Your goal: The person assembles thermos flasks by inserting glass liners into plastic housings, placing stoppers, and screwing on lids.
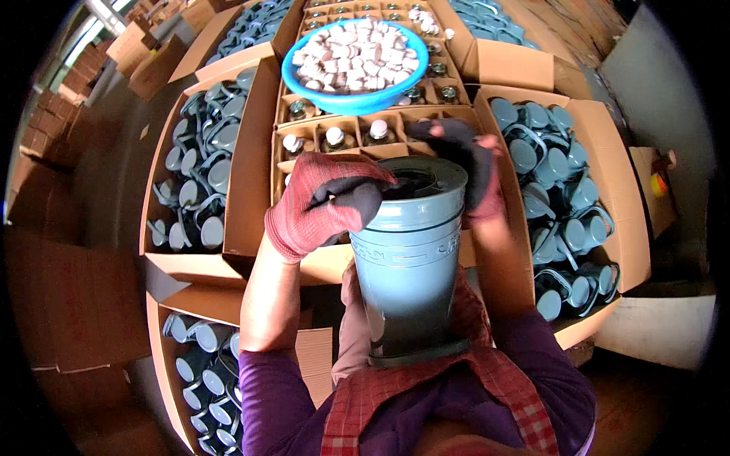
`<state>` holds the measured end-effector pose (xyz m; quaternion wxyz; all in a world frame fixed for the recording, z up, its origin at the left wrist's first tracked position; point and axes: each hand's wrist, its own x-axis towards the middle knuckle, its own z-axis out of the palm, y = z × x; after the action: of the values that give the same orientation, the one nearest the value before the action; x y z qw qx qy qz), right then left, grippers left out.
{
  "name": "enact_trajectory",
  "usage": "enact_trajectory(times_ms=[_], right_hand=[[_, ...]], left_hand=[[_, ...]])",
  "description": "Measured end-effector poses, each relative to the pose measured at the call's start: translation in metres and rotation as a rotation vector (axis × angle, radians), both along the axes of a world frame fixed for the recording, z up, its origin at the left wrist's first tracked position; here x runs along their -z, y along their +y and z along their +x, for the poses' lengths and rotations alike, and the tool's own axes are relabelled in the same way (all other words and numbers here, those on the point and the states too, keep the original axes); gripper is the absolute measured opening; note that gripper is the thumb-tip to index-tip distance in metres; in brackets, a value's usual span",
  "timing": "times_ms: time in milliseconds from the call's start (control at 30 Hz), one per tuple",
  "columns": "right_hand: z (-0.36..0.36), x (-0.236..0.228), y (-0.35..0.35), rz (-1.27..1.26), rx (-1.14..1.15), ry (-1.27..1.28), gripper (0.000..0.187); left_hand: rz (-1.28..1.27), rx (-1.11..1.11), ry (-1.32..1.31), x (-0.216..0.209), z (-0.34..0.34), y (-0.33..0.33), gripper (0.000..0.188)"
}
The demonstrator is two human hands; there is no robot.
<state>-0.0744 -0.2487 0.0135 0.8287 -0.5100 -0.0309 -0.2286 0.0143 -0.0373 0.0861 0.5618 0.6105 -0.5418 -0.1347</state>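
Note:
A tall blue-grey plastic flask body (407, 281) with a raised band of ornament stands upright in front of me, its base at my lap. A dark opening shows inside its top rim. My left hand (331, 199), in a red glove with a black palm, is closed on the near-left side of that rim, thumb and fingers curled. Whether something small is also in those fingers is hidden. Behind the right side of the rim is my right hand (468, 156), gloved alike and somewhat blurred, with fingers apart; nothing shows in it.
Ahead, a divided carton (304, 121) holds glass bottles with white caps. On it sits a blue basin (357, 102) heaped with whitish stoppers. Cartons with blue-grey handled cups flank me: a left one (247, 175), a right one (608, 175) and a lower-left one (171, 365).

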Motion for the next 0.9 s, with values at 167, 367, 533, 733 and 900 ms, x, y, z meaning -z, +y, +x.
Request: enact_trajectory(times_ms=[167,367,533,733,900], right_hand=[[0.031,0.041,0.027,0.452,-0.523,-0.245,0.065],[0.017,0.019,0.029,0.111,-0.116,-0.018,0.063],[0.031,0.05,0.029,0.339,-0.243,-0.183,0.045],[0.046,0.079,0.049,0.008,-0.279,0.028,0.046],[0.063,0.058,0.084,0.751,-0.866,-0.321,0.07]], left_hand=[[-0.126,-0.104,0.34,0.022,-0.016,0.006,0.062],[-0.103,-0.072,0.194,0.021,-0.007,0.012,0.051],[0.624,-0.306,-0.679,-0.063,-0.051,-0.017,0.066],[0.537,-0.483,-0.703,-0.039,-0.058,-0.005,0.055],[0.588,-0.504,-0.79,-0.047,-0.069,-0.014,0.054]])
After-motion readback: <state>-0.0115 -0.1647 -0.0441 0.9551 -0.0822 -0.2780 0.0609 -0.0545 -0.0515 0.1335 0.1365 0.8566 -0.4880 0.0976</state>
